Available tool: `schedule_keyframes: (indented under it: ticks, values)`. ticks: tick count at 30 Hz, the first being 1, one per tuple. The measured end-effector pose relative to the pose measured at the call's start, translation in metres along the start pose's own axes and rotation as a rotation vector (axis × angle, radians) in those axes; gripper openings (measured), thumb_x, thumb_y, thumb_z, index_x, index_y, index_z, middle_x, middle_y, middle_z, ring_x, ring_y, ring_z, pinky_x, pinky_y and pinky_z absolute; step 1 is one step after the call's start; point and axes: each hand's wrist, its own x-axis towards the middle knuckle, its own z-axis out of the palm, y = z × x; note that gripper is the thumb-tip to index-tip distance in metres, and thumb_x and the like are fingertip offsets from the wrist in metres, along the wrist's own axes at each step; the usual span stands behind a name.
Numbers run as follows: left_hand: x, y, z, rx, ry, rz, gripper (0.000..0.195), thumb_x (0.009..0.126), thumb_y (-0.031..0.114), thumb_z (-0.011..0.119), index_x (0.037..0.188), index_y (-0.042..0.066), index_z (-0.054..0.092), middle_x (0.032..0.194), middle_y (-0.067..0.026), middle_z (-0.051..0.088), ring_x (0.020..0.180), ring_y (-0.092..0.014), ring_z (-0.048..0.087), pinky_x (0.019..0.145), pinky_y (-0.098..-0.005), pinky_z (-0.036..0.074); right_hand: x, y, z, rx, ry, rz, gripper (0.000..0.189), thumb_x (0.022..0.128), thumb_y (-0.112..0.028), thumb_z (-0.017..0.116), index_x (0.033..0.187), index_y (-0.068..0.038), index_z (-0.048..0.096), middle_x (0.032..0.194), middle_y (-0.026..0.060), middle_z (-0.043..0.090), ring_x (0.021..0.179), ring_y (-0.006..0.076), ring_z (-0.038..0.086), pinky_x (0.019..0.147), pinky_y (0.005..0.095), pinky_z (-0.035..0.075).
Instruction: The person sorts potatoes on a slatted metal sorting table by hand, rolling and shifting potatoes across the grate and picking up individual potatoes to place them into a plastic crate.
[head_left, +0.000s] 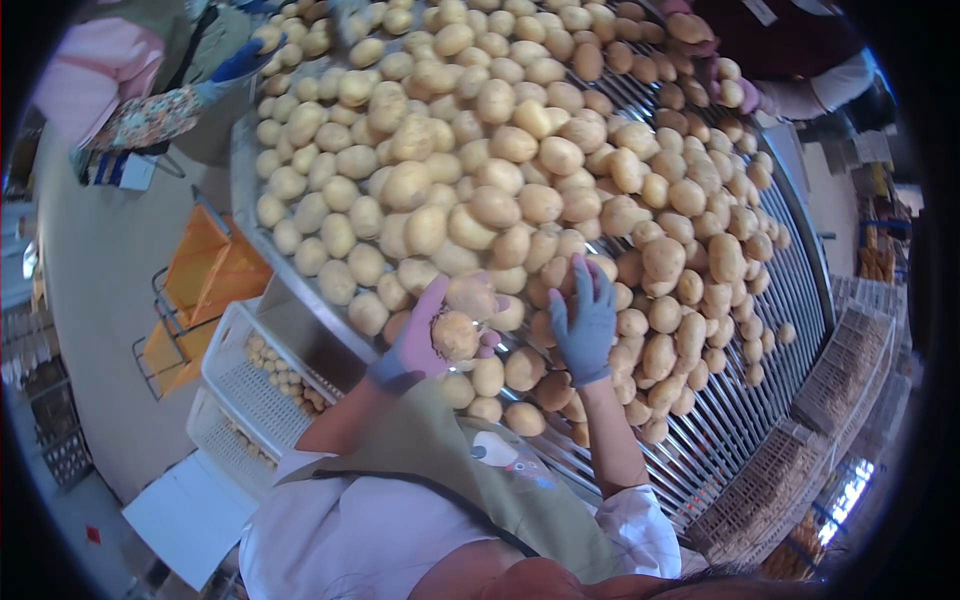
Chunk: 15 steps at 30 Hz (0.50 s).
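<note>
Many pale potatoes (495, 176) cover a metal roller conveyor (697, 450) in front of me. My left hand (424, 337), in a pink and grey glove, is turned palm up at the conveyor's near left part. It holds a rough brown potato (454, 336), and a second, blurred potato (472, 296) lies against its fingers. My right hand (587, 322), in a grey-blue glove with pink fingertips, rests back up on potatoes to the right, its fingers spread. What lies under its palm is hidden, so a grip cannot be told.
White plastic crates (262, 382) with small potatoes stand at the left, near an orange folding frame (199, 262). Brown crates (847, 367) line the right side. A co-worker's blue glove (244, 60) is at the upper left; another's pink gloves (739, 94) hold potatoes at the upper right.
</note>
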Motion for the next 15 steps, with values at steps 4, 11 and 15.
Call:
schedule_keyframes:
  ticks: [4, 11, 15]
  values:
    - [-0.036, 0.01, 0.02, 0.248, 0.236, 0.08, 0.071, 0.104, 0.063, 0.044, 0.16, 0.02, 0.033, 0.142, -0.0166, 0.055, 0.104, -0.034, 0.066, 0.085, -0.0501, 0.058, 0.003, -0.007, -0.006, 0.044, 0.05, -0.011, 0.054, 0.091, -0.024, 0.075, 0.14, -0.009, 0.057, 0.131, 0.0204, 0.057, 0.12, 0.0393, 0.056, 0.102, 0.0469, 0.048]
    - [-0.053, 0.013, -0.006, -0.305, 0.01, 0.038, 0.065, 0.108, 0.056, 0.042, 0.148, 0.005, 0.047, 0.151, -0.0255, 0.049, 0.095, -0.03, 0.066, 0.087, -0.0427, 0.053, 0.015, -0.045, -0.014, 0.164, 0.114, -0.098, 0.041, 0.089, -0.019, 0.077, 0.127, -0.009, 0.066, 0.119, 0.0168, 0.059, 0.109, 0.0334, 0.059, 0.095, 0.0436, 0.05]
    - [-0.061, 0.015, 0.005, -0.327, 0.052, 0.068, 0.062, 0.109, 0.054, 0.04, 0.146, 0.004, 0.048, 0.151, -0.0255, 0.05, 0.094, -0.028, 0.066, 0.09, -0.0408, 0.052, 0.014, -0.082, -0.017, 0.477, -0.033, 0.018, 0.038, 0.089, -0.016, 0.077, 0.126, -0.008, 0.067, 0.116, 0.0146, 0.059, 0.106, 0.0286, 0.06, 0.091, 0.0391, 0.052]
